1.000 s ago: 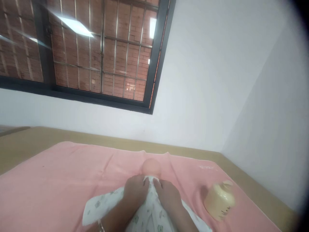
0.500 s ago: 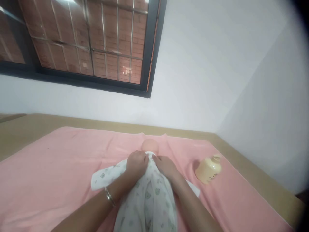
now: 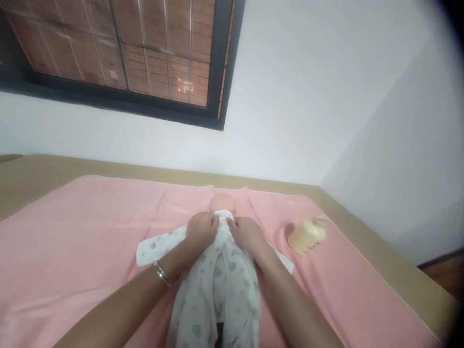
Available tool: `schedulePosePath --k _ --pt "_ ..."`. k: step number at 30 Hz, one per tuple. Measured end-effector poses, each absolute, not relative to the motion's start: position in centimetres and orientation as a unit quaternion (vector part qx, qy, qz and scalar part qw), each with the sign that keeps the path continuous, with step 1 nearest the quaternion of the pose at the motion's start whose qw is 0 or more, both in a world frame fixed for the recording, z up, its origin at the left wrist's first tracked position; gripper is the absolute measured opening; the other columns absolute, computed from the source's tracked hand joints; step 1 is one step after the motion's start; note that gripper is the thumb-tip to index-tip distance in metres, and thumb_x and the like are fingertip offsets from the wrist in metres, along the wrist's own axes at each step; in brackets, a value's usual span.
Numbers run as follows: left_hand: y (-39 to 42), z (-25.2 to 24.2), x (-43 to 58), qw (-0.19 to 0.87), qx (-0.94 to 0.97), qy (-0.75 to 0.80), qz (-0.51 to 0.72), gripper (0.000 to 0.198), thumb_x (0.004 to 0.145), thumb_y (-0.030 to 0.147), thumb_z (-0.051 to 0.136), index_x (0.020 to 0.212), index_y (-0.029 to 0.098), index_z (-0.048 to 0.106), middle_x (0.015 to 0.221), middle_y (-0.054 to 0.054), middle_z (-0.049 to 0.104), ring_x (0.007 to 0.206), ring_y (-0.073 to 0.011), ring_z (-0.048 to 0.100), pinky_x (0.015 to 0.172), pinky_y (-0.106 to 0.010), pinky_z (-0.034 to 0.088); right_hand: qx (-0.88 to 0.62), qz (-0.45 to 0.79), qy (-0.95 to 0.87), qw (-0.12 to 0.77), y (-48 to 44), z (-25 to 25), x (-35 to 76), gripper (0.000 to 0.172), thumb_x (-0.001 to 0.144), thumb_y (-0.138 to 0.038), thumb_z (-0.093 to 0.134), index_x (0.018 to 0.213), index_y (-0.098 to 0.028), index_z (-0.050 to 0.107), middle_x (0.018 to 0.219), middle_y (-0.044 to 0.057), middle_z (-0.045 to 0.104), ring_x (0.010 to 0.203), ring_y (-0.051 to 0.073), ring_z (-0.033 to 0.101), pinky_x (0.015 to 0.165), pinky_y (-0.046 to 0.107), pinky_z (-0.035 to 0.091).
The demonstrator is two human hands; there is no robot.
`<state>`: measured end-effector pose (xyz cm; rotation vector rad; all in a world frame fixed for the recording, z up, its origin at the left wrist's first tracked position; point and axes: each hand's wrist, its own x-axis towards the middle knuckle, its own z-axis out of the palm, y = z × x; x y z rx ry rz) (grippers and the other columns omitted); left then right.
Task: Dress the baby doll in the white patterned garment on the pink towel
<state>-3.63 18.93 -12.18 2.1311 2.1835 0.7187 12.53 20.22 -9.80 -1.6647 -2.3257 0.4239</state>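
A doll lies on a pink sheet (image 3: pixel 90 232), and only the top of its bare head (image 3: pixel 222 204) shows. It wears a white baby outfit (image 3: pixel 217 280) with a small green print, its sleeves spread to both sides. Near the neckline, my left hand (image 3: pixel 202 231) is closed on the fabric. Opposite it, my right hand (image 3: pixel 247 234) pinches the other side of the collar, thumb toward the middle. The two hands are slightly apart. A silver bangle is on my left wrist.
A cream bottle (image 3: pixel 307 236) with a small printed face lies tilted on the sheet, right of my right hand. Behind the tan surface edge (image 3: pixel 163 171) rise a white wall (image 3: pixel 282 96) and a dark-framed barred window (image 3: pixel 215 63).
The view has tipped down slightly, so everything sits higher in the picture. Both hands keep hold of the collar. Below them, the outfit's front now shows a gap low down.
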Motion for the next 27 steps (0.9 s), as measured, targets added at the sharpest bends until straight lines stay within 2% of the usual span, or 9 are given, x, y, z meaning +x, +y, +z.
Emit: schedulePosePath --k 4,8,10,14,18,21,25,27 --pt "18.9 -12.3 -3.7 0.046 0.665 0.713 0.218 0.043 0.088 0.037 0.028 0.071 0.017 0.062 0.073 -0.006 0.064 0.064 -0.0162 0.054 0.059 -0.027 0.033 -0.581 0.098 -0.797 0.131 19.7 -9.7 12.0 0.056 0.092 -0.052 0.024 0.089 -0.016 0.066 0.088 0.013 0.066 0.078 0.02 0.058 0.066 0.026 0.035" --pt "18.9 -12.3 -3.4 -0.019 0.688 0.687 0.234 0.043 0.089 0.034 0.028 0.069 0.016 0.062 0.073 -0.007 0.064 0.071 -0.0178 0.055 0.066 -0.028 0.035 -0.607 0.18 -0.768 0.091 20.6 -10.0 12.3 0.062 0.09 -0.058 0.02 0.094 -0.016 0.066 0.093 0.013 0.066 0.08 0.021 0.059 0.065 0.027 0.036" --pt "18.9 -12.4 -3.3 -0.037 0.695 0.676 0.241 0.044 0.089 0.035 0.028 0.067 0.016 0.062 0.073 -0.008 0.063 0.074 -0.0182 0.055 0.069 -0.028 0.035 -0.603 0.171 -0.774 0.087 20.5 -9.9 12.3 0.064 0.091 -0.057 0.018 0.092 -0.015 0.066 0.091 0.013 0.066 0.079 0.021 0.059 0.065 0.027 0.036" --pt "19.1 -12.4 -3.4 0.031 0.678 0.701 0.22 0.051 0.09 0.041 0.023 0.07 0.017 0.063 0.072 -0.008 0.064 0.067 -0.0169 0.055 0.063 -0.027 0.034 -0.596 0.056 -0.794 0.109 19.6 -9.7 11.7 0.054 0.093 -0.047 0.022 0.088 -0.015 0.066 0.086 0.013 0.065 0.08 0.021 0.058 0.067 0.029 0.035" --pt "19.1 -12.1 -3.4 0.086 0.667 0.71 0.211 0.057 0.091 0.046 0.019 0.073 0.016 0.064 0.074 -0.008 0.065 0.066 -0.0172 0.055 0.062 -0.027 0.034 -0.619 0.112 -0.771 0.103 20.1 -10.1 11.7 0.052 0.092 -0.047 0.024 0.09 -0.015 0.065 0.087 0.012 0.065 0.079 0.021 0.058 0.064 0.027 0.035" --pt "18.8 -12.0 -3.2 0.04 0.679 0.699 0.222 0.053 0.091 0.04 0.022 0.068 0.015 0.063 0.072 -0.009 0.064 0.069 -0.0179 0.055 0.067 -0.029 0.035 -0.621 0.162 -0.761 0.092 20.6 -10.2 12.1 0.059 0.092 -0.052 0.02 0.089 -0.014 0.066 0.087 0.013 0.065 0.077 0.021 0.058 0.062 0.027 0.035" --pt "18.8 -12.0 -3.0 -0.028 0.696 0.677 0.237 0.046 0.089 0.036 0.028 0.067 0.015 0.062 0.074 -0.011 0.063 0.077 -0.0193 0.055 0.074 -0.03 0.035 -0.597 0.059 -0.79 0.123 19.9 -9.9 11.8 0.053 0.094 -0.044 0.023 0.088 -0.014 0.065 0.09 0.014 0.064 0.082 0.021 0.057 0.067 0.028 0.033" --pt "18.9 -12.1 -3.1 -0.019 0.69 0.686 0.23 0.045 0.088 0.035 0.029 0.067 0.015 0.062 0.073 -0.01 0.063 0.075 -0.0191 0.055 0.071 -0.03 0.036 -0.587 0.04 -0.798 0.134 19.6 -10.0 11.6 0.047 0.093 -0.042 0.027 0.089 -0.015 0.065 0.091 0.013 0.064 0.083 0.02 0.056 0.068 0.027 0.033"
